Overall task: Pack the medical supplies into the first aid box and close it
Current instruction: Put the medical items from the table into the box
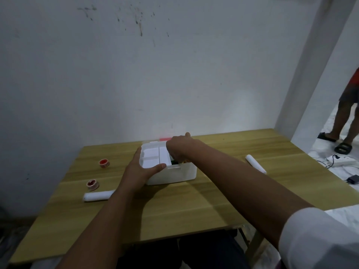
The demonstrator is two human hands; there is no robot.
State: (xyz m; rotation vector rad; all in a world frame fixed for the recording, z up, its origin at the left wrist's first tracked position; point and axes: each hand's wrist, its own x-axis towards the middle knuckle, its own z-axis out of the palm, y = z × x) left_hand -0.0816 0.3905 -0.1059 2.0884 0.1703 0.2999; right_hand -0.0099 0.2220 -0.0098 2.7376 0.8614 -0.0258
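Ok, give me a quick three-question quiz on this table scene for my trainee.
1. True or false: both bandage rolls lie on the table, outside the box.
2. How many tape rolls are on the table?
3. The left hand: A) holds the box's near-left corner, B) lifts a tape roll, C) lies flat on the table.
Key: 1 true; 2 two; 3 A.

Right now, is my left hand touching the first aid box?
Touching. The head view shows the left hand gripping the first aid box at its left corner.
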